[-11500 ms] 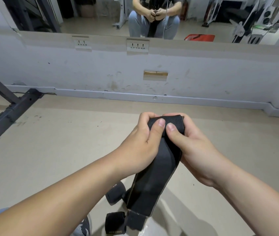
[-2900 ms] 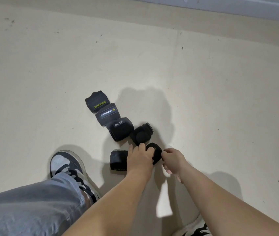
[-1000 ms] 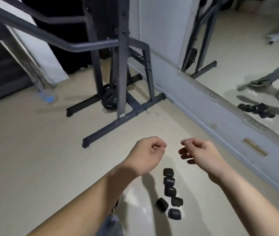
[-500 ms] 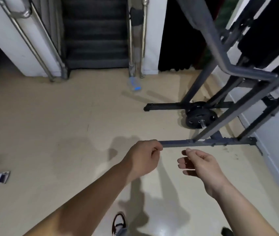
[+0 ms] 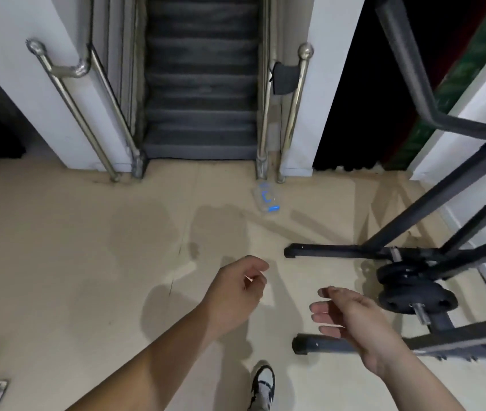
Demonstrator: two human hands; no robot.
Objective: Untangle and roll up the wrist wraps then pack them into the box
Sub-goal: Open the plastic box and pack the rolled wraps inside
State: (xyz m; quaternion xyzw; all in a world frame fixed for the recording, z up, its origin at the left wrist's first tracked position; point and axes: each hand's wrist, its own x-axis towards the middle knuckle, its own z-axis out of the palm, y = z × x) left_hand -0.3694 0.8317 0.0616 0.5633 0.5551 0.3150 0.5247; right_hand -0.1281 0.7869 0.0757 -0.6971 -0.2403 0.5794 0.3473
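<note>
No wrist wraps and no box appear in the head view. My left hand point(image 5: 235, 292) hangs in the air over the beige floor with its fingers loosely curled and nothing in them. My right hand point(image 5: 351, 317) is a little lower and to the right, fingers relaxed and slightly bent, also holding nothing. My shoe point(image 5: 262, 385) shows on the floor below and between the hands.
A black metal rack point(image 5: 413, 250) with a weight plate point(image 5: 413, 292) stands at the right, its feet reaching toward my right hand. A dark staircase point(image 5: 200, 84) with steel handrails point(image 5: 75, 105) rises ahead. A clear plastic bottle point(image 5: 267, 198) lies near the stair foot.
My view has swung left from the rolled wraps on the floor to the staircase. Both hands stay empty; the right one has drifted lower and the rack has shifted right.
</note>
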